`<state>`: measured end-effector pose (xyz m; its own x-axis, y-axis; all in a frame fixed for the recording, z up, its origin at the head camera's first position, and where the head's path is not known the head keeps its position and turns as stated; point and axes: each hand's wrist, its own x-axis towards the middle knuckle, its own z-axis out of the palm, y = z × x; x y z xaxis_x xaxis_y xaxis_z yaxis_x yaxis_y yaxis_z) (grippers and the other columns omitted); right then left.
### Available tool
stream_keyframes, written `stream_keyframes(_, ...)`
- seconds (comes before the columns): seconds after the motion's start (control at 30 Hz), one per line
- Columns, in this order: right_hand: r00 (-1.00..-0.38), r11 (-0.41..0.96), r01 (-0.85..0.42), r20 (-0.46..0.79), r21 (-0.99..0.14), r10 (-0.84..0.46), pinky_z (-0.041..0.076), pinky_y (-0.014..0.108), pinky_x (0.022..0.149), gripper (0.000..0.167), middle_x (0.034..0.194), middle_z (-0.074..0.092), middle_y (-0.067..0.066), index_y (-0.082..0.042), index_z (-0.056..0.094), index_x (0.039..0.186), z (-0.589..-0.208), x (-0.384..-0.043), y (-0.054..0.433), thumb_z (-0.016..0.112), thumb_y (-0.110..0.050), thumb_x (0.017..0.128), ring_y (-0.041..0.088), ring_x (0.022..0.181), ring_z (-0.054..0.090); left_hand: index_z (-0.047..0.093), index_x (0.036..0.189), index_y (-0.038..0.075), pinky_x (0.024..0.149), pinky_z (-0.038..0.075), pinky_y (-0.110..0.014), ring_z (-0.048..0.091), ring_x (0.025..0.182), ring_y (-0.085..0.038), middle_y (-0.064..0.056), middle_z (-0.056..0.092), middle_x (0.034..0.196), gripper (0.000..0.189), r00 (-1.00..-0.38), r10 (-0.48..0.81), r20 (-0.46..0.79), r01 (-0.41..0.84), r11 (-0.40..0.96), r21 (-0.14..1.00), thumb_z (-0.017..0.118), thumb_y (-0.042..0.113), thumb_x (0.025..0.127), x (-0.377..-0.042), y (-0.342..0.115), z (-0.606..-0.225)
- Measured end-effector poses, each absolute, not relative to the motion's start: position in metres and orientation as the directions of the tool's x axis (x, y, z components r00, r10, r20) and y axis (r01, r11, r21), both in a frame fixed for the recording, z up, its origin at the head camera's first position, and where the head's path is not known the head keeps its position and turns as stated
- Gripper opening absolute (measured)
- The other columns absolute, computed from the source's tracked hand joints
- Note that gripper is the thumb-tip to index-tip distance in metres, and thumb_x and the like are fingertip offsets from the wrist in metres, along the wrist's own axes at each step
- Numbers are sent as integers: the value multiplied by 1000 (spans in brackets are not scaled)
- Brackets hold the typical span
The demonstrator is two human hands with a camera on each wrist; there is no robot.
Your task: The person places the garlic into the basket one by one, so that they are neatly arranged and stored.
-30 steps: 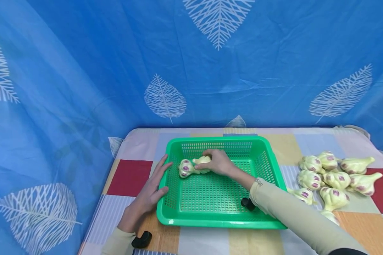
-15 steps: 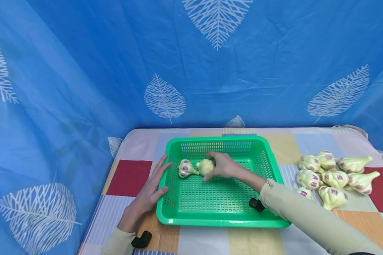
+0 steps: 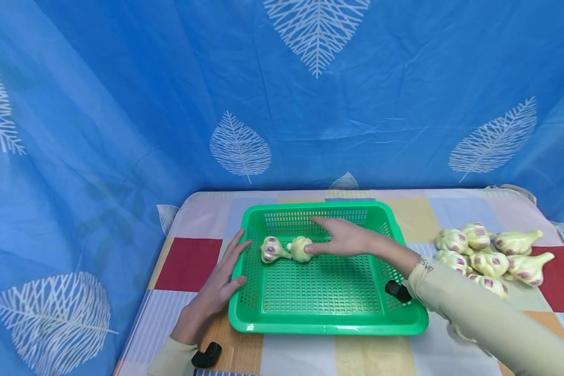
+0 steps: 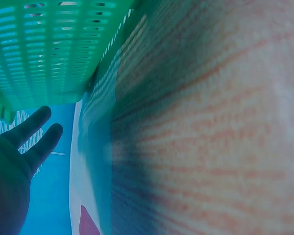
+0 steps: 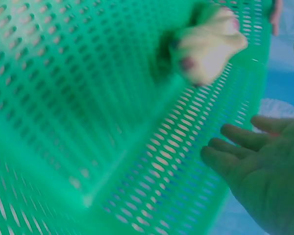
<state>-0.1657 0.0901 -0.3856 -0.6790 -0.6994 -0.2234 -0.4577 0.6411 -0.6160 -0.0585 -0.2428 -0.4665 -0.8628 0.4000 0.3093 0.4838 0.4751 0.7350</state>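
Two garlic bulbs with purple marks lie in a green plastic basket. The left bulb has its stem toward the right bulb. Just right of that second bulb is my right hand, fingers spread and holding nothing; in the head view its thumb overlaps the bulb's edge. Garlic shows blurred in the right wrist view, apart from the fingers. My left hand rests with straight fingers at the basket's left rim. In the left wrist view, two of its fingers stretch out below the basket wall.
Several more garlic bulbs are piled on the checked tablecloth right of the basket, partly behind the right sleeve. A blue leaf-print curtain hangs behind the table. Small black devices sit by both wrists.
My right hand has let go of the second bulb, opened its fingers and drawn back to the right. That bulb stays beside the first. The left hand has kept its place.
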Motion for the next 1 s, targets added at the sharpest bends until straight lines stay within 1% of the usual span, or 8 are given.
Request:
stream_keyframes(0.1, -662, 638, -543, -190, -546, -725, 28, 56, 115, 94, 161, 30, 20, 0, 28, 158, -373, -161, 98, 56, -64, 94, 38, 147, 27, 29, 157, 3, 102, 37, -69, 12, 152, -30, -7, 7, 169, 74, -862, 399, 312, 485, 469, 738, 55, 22, 90, -58, -242, -467)
stream_keyframes(0.2, -629, 629, -657, -158, -416, -761, 28, 56, 115, 98, 163, 25, 18, -3, 29, 158, -361, -152, 107, 56, -69, 91, 37, 150, 19, 29, 157, 4, 101, 38, -69, 12, 151, -30, -7, 8, 169, 74, -864, 389, 321, 485, 467, 739, 54, 23, 90, -56, -243, -466)
stream_keyframes(0.3, -581, 592, -757, -131, -276, -803, 29, 56, 114, 101, 165, 22, 16, -6, 30, 159, -354, -143, 115, 52, -76, 88, 37, 151, 16, 30, 157, 5, 100, 41, -66, 13, 151, -30, -7, 9, 168, 74, -868, 380, 320, 479, 471, 741, 53, 23, 89, -54, -244, -466)
stream_keyframes(0.37, -556, 568, -795, -116, -215, -823, 25, 55, 116, 102, 165, 21, 15, -7, 30, 159, -350, -138, 121, 49, -78, 88, 37, 151, 15, 30, 157, 5, 101, 42, -64, 13, 151, -30, -8, 9, 168, 74, -869, 379, 319, 478, 473, 740, 53, 22, 89, -54, -244, -466)
stream_keyframes(0.47, -543, 548, -822, -76, -155, -836, 20, 56, 118, 102, 165, 21, 15, -6, 30, 158, -347, -132, 129, 46, -79, 89, 38, 151, 14, 29, 158, 5, 101, 42, -63, 13, 151, -30, -8, 8, 168, 74, -867, 384, 317, 480, 475, 738, 53, 22, 89, -55, -244, -467)
stream_keyframes(0.6, -553, 552, -825, -26, -121, -833, 16, 57, 118, 102, 165, 21, 16, -5, 30, 158, -343, -127, 141, 44, -79, 89, 37, 151, 13, 29, 157, 5, 101, 41, -64, 13, 151, -30, -8, 8, 168, 74, -866, 387, 317, 482, 478, 734, 53, 22, 89, -55, -243, -467)
stream_keyframes(0.77, -570, 567, -817, -3, -104, -822, 15, 59, 118, 102, 166, 17, 15, -7, 30, 159, -340, -122, 156, 43, -79, 89, 36, 152, 10, 30, 158, 7, 100, 45, -60, 14, 151, -30, -6, 9, 168, 75, -870, 383, 310, 475, 482, 736, 54, 21, 88, -55, -241, -466)
stream_keyframes(1.0, -593, 590, -803, 17, -88, -805, 9, 60, 118, 99, 167, 14, 16, -10, 33, 158, -342, -108, 178, 49, -78, 88, 38, 152, 3, 30, 157, 6, 98, 49, -55, 15, 151, -30, -7, 9, 168, 75, -869, 391, 302, 475, 492, 730, 55, 21, 88, -56, -241, -463)
